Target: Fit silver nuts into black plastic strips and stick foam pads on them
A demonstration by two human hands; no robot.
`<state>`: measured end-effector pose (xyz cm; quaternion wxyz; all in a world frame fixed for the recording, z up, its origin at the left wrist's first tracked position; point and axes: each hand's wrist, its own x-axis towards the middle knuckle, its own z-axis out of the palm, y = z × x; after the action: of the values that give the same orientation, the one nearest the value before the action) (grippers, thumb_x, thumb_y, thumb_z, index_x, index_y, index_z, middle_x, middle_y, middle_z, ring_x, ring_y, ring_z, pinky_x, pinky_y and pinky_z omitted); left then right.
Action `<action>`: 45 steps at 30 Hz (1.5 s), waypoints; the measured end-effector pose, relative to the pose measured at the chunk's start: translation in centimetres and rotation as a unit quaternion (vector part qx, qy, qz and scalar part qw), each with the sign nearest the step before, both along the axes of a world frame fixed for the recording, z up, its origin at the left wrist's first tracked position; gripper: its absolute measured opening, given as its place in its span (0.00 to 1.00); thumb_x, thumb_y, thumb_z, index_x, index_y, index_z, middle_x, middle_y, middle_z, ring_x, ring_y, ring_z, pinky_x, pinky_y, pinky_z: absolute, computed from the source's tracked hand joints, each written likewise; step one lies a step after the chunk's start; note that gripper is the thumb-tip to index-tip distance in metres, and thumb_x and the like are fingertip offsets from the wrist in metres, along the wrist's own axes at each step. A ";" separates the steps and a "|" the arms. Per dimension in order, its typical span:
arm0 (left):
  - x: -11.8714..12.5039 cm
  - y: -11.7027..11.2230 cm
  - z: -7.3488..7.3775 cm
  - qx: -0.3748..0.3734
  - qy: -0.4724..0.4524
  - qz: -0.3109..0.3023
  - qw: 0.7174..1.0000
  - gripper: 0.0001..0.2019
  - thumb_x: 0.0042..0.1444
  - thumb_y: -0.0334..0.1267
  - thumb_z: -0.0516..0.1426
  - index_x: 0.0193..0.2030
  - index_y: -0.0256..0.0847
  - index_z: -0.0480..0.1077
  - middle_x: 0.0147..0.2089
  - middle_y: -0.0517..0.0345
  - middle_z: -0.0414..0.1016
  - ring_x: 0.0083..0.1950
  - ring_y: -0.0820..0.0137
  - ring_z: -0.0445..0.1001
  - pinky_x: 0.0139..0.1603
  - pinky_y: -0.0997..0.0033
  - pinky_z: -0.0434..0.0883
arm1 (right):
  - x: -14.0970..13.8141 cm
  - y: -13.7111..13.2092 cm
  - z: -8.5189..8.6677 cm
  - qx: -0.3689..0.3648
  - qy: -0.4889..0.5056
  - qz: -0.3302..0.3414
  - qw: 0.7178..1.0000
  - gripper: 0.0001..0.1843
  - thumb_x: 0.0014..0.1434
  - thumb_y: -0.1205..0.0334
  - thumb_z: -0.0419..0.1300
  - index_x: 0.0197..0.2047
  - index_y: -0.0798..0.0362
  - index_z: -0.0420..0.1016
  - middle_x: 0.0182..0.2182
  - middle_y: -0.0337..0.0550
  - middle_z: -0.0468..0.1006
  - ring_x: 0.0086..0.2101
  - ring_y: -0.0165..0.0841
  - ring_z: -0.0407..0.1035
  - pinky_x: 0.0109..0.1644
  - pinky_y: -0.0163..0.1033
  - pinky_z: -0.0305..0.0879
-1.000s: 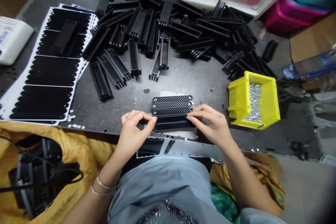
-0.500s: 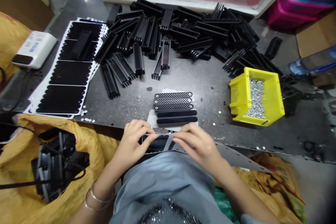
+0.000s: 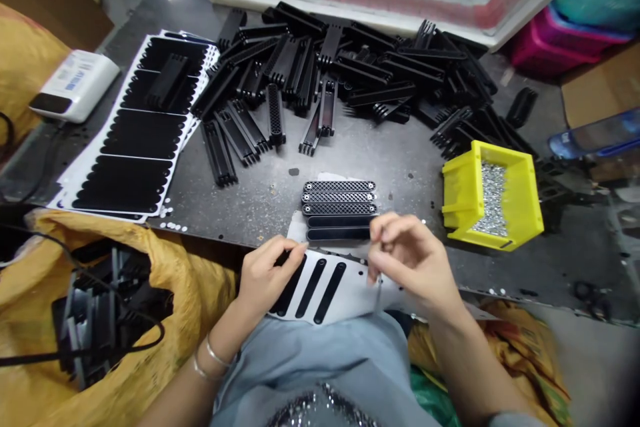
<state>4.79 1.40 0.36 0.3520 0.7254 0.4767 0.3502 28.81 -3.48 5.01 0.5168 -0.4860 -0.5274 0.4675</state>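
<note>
A white backing sheet [image 3: 350, 290] with black elongated stickers lies over my lap at the table's near edge. My left hand [image 3: 265, 277] pinches its left end, fingers closed on the sheet. My right hand [image 3: 413, 260] is raised above the sheet's right part, fingertips pinched together; what they grip is too small to make out. Just beyond my hands a row of black grille strips [image 3: 339, 209] lies side by side on the dark table [image 3: 400, 167], the upper three with mesh showing, the lower two covered in plain black.
A large heap of black finned parts [image 3: 360, 73] fills the table's far side. Sticker sheets [image 3: 135, 140] are stacked at the left beside a white device [image 3: 75, 85]. A yellow bin of screws [image 3: 493, 197] stands at the right. A yellow sack [image 3: 100, 320] holds parts at lower left.
Both hands left the row of strips and drew back to the sticker sheet. The sheet is now turned up flat, showing its black stickers, and my right hand has lifted off it.
</note>
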 end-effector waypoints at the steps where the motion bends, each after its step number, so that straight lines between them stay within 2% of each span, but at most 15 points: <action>1: 0.1 0.3 0.1 0.003 -0.003 -0.001 1.000 0.13 0.67 0.39 0.59 0.30 0.42 0.72 0.27 0.64 0.74 0.28 0.74 0.72 0.35 0.75 0.69 | 0.1 1.2 -0.1 0.008 -0.077 -0.014 0.997 0.08 0.68 0.61 0.63 0.50 0.45 0.74 0.44 0.41 0.70 0.30 0.27 0.73 0.31 0.36 0.76; 4: 0.6 1.6 0.5 -0.027 -0.013 0.037 0.999 0.11 0.68 0.39 0.59 0.32 0.42 0.73 0.29 0.64 0.76 0.30 0.74 0.73 0.37 0.76 0.70 | -0.5 4.4 -1.1 0.085 -0.313 -0.011 0.946 0.17 0.71 0.66 0.57 0.61 0.47 0.74 0.46 0.47 0.74 0.41 0.35 0.74 0.44 0.43 0.76; 6: 0.9 2.6 0.5 -0.064 -0.019 0.063 0.996 0.07 0.68 0.40 0.59 0.38 0.43 0.76 0.34 0.63 0.80 0.34 0.73 0.77 0.40 0.76 0.71 | -1.1 6.0 -1.9 0.139 -0.371 0.020 0.918 0.19 0.72 0.66 0.56 0.64 0.48 0.72 0.47 0.49 0.77 0.45 0.38 0.74 0.50 0.47 0.75; 9: 1.2 3.8 0.2 -0.104 -0.020 0.061 0.993 0.08 0.68 0.42 0.59 0.47 0.45 0.78 0.40 0.61 0.82 0.39 0.70 0.79 0.46 0.74 0.72 | -1.7 7.4 -2.8 0.192 -0.365 0.056 0.909 0.10 0.71 0.64 0.61 0.52 0.51 0.80 0.44 0.47 0.81 0.44 0.38 0.75 0.50 0.47 0.73; 12: 1.5 4.5 0.2 -0.126 -0.023 0.047 0.991 0.09 0.68 0.43 0.59 0.47 0.45 0.79 0.39 0.60 0.83 0.40 0.69 0.80 0.48 0.71 0.73 | -1.7 8.1 -2.9 0.208 -0.348 0.071 0.911 0.05 0.69 0.65 0.63 0.44 0.53 0.81 0.42 0.48 0.82 0.42 0.37 0.75 0.47 0.46 0.72; 22: 1.9 5.2 0.5 -0.183 -0.027 0.045 0.982 0.09 0.65 0.44 0.61 0.37 0.44 0.78 0.36 0.63 0.82 0.37 0.70 0.78 0.41 0.73 0.70 | -2.0 8.2 -2.9 0.199 -0.359 0.077 0.909 0.06 0.70 0.64 0.62 0.45 0.53 0.82 0.43 0.48 0.82 0.41 0.37 0.73 0.46 0.46 0.72; 26: 1.8 5.5 0.6 -0.183 -0.018 0.034 0.982 0.09 0.64 0.44 0.61 0.35 0.43 0.77 0.34 0.63 0.81 0.34 0.72 0.75 0.39 0.72 0.68 | -0.7 7.5 -1.8 0.184 -0.388 0.089 0.899 0.09 0.70 0.61 0.61 0.49 0.52 0.83 0.47 0.51 0.81 0.44 0.40 0.73 0.47 0.48 0.73; 29: 1.7 5.6 0.6 -0.183 -0.014 0.029 0.983 0.10 0.64 0.44 0.61 0.34 0.42 0.76 0.32 0.63 0.79 0.31 0.72 0.72 0.37 0.72 0.66 | 2.0 6.5 -1.0 0.096 -0.369 0.067 0.922 0.11 0.70 0.61 0.63 0.53 0.50 0.82 0.46 0.49 0.80 0.44 0.37 0.75 0.48 0.46 0.74; 32: 1.7 5.5 0.6 -0.184 -0.007 0.040 0.982 0.11 0.63 0.45 0.61 0.32 0.42 0.75 0.30 0.65 0.76 0.29 0.74 0.67 0.34 0.72 0.63 | 4.4 5.8 -1.3 0.050 -0.310 0.018 0.949 0.07 0.68 0.62 0.64 0.47 0.48 0.84 0.39 0.43 0.80 0.37 0.33 0.75 0.40 0.41 0.73; 36: 1.7 5.6 0.8 -0.173 0.016 0.049 0.984 0.11 0.62 0.45 0.61 0.32 0.42 0.76 0.26 0.66 0.72 0.26 0.74 0.62 0.32 0.72 0.60 | 5.4 5.7 -2.7 0.075 -0.270 0.000 0.960 0.06 0.67 0.65 0.65 0.44 0.48 0.84 0.37 0.41 0.80 0.36 0.32 0.75 0.37 0.39 0.72; 40: 1.9 5.6 0.8 -0.161 0.014 0.049 0.986 0.10 0.63 0.44 0.61 0.33 0.42 0.76 0.28 0.65 0.71 0.28 0.74 0.63 0.34 0.72 0.61 | 5.3 5.4 -2.7 0.106 -0.316 0.005 0.943 0.08 0.67 0.65 0.65 0.47 0.47 0.84 0.38 0.42 0.75 0.35 0.32 0.71 0.37 0.40 0.71; 42: 2.2 5.3 0.7 -0.152 -0.001 0.073 0.986 0.07 0.62 0.44 0.63 0.39 0.43 0.77 0.27 0.66 0.67 0.28 0.74 0.63 0.33 0.73 0.61 | 4.3 4.8 -2.2 0.140 -0.360 -0.032 0.922 0.11 0.68 0.66 0.64 0.52 0.50 0.83 0.39 0.44 0.70 0.36 0.33 0.68 0.38 0.41 0.71; 45: 2.9 4.2 1.0 -0.145 -0.060 0.109 0.982 0.12 0.63 0.44 0.64 0.51 0.45 0.73 0.25 0.70 0.57 0.25 0.76 0.58 0.30 0.75 0.59 | 1.2 3.7 -1.3 0.173 -0.373 -0.038 0.911 0.15 0.69 0.67 0.61 0.57 0.55 0.79 0.40 0.47 0.69 0.37 0.33 0.68 0.39 0.40 0.71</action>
<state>7.71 5.56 1.36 0.4411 0.5879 0.5768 0.3565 29.98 0.18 3.68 0.3757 -0.5472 -0.7359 0.1336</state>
